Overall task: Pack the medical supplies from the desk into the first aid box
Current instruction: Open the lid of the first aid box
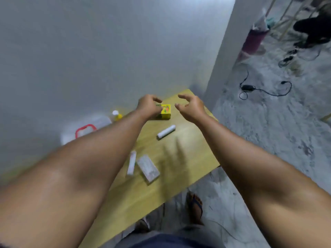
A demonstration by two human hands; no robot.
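From the head view, both arms stretch out over the desk (179,176). The left hand (148,108) curls over the yellow box (165,112) at the far end; whether it grips it, I cannot tell. The right hand (191,108) hangs just beside, fingers spread, holding nothing. A white roll (166,131), a tube (131,162) and a flat pack (148,168) lie nearer. The first aid box (86,130), red-handled, sits left, partly hidden by the forearm.

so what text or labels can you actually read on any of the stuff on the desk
No text can be read; the picture is motion-blurred.
Yellow box: coloured print on top, too blurred to read.
Flat white box: faint markings, unreadable.
White tube: no legible print.
White roll: no markings visible.
Bottle with yellow label: too blurred to read.
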